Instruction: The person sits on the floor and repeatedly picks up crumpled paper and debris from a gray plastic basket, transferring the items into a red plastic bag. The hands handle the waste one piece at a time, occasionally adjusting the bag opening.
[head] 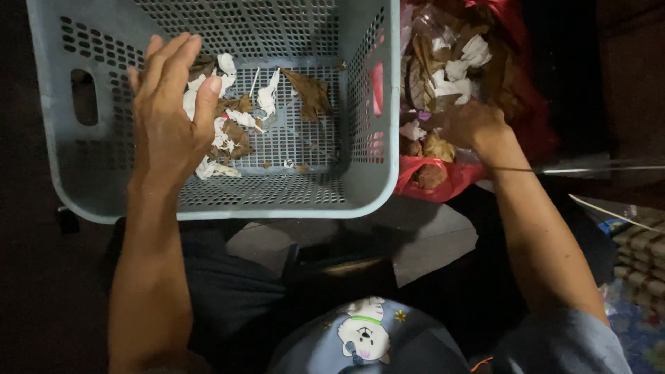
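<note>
A grey perforated plastic basket (360, 187) sits in front of me with dry brown leaves (308, 91) and crumpled white paper scraps (267, 97) on its floor. My left hand (168, 114) reaches into the basket, fingers spread flat over the pile of scraps and leaves, holding nothing that I can see. To the right, a red plastic bag (443, 181) is stuffed with more leaves and white scraps (454, 73). My right hand (471, 125) is down in the bag's mouth, fingers curled into the litter; what it grips is hidden.
A grey tiled floor patch (429, 239) shows below the basket. My lap in dark clothing fills the lower middle. A thin metal rod (603, 168) runs at the right, with a patterned cloth (641, 253) beneath it. The surroundings are dark.
</note>
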